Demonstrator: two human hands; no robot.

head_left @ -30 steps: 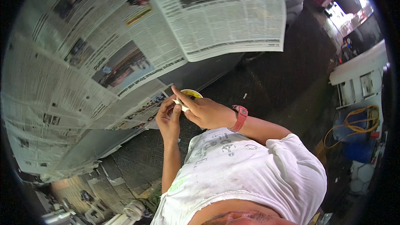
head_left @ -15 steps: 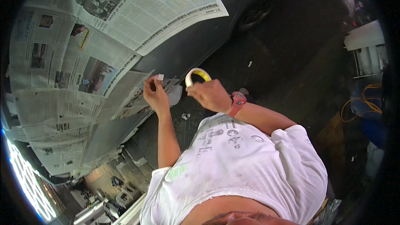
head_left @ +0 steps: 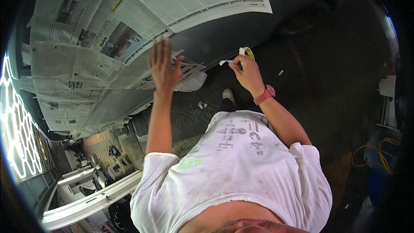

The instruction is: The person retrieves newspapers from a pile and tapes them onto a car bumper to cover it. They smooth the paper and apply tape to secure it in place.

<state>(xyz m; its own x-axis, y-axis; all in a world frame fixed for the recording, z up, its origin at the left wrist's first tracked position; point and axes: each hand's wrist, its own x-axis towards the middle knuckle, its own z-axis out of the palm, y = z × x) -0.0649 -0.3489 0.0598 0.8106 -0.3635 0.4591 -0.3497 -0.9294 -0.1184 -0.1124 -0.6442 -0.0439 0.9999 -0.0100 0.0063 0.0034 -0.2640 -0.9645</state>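
Garage floor [head_left: 327, 86] | left hand [head_left: 163, 65] flat on newspaper [head_left: 108, 39] | right hand [head_left: 246, 72] fingers grasp tape roll [head_left: 246, 52]

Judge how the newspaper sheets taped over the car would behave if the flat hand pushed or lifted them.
The newspaper sheets look thin and floppy: loose edges curl near the left hand. Probably light, likely to tear or crumple easily. The right hand holds a tape roll, suggesting they need fixing down.
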